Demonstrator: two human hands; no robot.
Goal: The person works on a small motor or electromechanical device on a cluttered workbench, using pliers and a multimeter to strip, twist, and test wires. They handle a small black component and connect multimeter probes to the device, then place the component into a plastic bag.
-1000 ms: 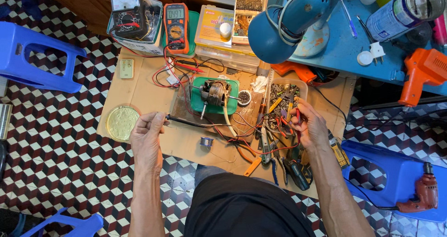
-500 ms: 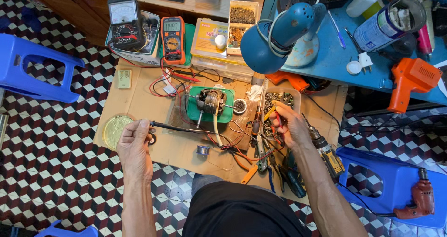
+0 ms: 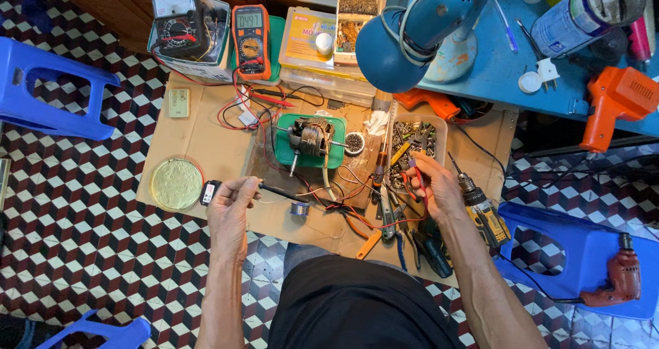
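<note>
Over the cardboard work board (image 3: 206, 133), left hand (image 3: 230, 205) pinches a soldering iron (image 3: 274, 191) by its handle; long axis near horizontal, tip aimed right toward the solder spool (image 3: 299, 208). Right hand (image 3: 436, 188) grips a thin red-handled tool (image 3: 420, 184) beside the parts tray (image 3: 439, 126). Risk: the tip could scorch the tangled wires (image 3: 343, 198) just beside it.

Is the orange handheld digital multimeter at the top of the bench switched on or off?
On. The orange digital multimeter shows dark digits on its lit grey display, and its red and black leads trail down onto the cardboard work surface.
</note>
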